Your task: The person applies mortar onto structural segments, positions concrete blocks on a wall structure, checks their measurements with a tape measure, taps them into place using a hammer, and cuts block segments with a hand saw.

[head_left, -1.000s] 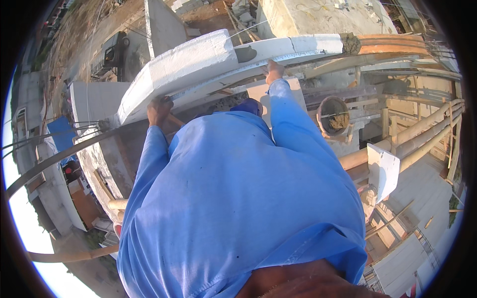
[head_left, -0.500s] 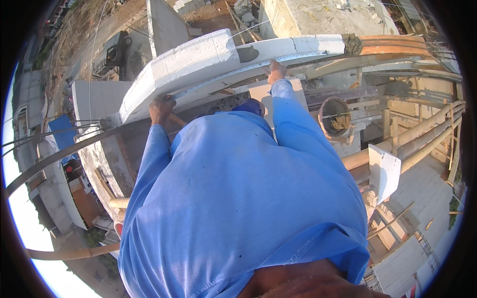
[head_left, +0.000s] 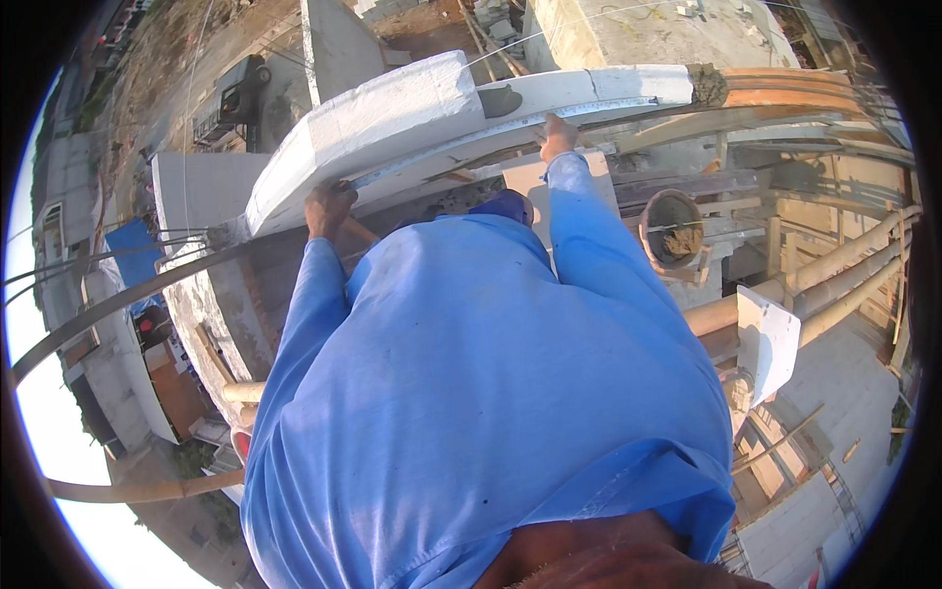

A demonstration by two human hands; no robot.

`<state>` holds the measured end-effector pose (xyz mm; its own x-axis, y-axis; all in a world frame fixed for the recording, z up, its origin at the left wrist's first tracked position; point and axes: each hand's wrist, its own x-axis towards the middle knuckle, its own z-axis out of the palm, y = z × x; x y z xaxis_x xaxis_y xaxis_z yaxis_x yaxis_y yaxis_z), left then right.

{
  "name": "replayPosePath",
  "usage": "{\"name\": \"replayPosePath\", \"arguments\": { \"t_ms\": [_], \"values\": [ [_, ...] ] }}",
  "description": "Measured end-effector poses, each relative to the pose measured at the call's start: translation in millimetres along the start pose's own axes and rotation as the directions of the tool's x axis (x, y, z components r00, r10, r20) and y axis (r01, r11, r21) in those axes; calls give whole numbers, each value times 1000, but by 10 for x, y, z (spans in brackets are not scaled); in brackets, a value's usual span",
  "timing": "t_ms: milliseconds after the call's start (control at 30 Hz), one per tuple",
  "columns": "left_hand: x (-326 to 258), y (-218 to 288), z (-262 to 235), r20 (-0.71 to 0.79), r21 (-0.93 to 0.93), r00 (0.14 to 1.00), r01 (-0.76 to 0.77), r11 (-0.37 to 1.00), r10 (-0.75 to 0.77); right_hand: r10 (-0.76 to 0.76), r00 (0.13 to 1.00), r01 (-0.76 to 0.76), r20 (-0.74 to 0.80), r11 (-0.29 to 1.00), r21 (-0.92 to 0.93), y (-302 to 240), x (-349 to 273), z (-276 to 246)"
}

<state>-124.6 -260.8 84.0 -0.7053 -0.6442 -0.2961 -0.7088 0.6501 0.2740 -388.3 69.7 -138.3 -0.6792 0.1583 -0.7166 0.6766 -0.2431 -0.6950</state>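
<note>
A long, pale measuring tape [head_left: 510,125] with fine markings stretches along the near face of a row of white blocks [head_left: 628,83]. My left hand [head_left: 330,208] is closed around its near-left end, by the lower edge of the raised block [head_left: 392,113]; the fingers are in shadow and partly hidden. Farther right, my right hand [head_left: 557,137] pinches the tape at its lower edge, just short of the strip's far end. A grey patch of mortar [head_left: 500,100] lies on the lower course beside the raised block.
A round bucket [head_left: 670,229] holding mortar stands right of my right arm. Orange bricks [head_left: 785,88] continue the wall at the right. Bamboo poles [head_left: 854,275] and a white board [head_left: 767,344] are at the right side. A thin string crosses above the blocks.
The whole view has shifted slightly, so the scene sits a little farther right. Both hands keep nearly the same places along the tape and blocks.
</note>
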Motion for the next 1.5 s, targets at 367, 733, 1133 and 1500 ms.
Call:
{"name": "replayPosePath", "arguments": {
  "t_ms": [367,733,1133,1500],
  "values": [
    [-33,-17,2,-13,0,1000,20,1000,-20,14,1000,-14,17,1000,0,22,-39,28],
    [-9,156,-38,50,-13,999,20,1000,-19,71,997,-73,-42,996,-47,-20,32,-67],
    [64,-75,133,-50,6,999,-16,1000,16,1,996,-11,-88,994,-109,-331,-663,52],
    [-8,7,73,-49,19,999,15,1000,-14,-26,982,-14,-186,977,-211,-404,-801,102]
  ]
}}
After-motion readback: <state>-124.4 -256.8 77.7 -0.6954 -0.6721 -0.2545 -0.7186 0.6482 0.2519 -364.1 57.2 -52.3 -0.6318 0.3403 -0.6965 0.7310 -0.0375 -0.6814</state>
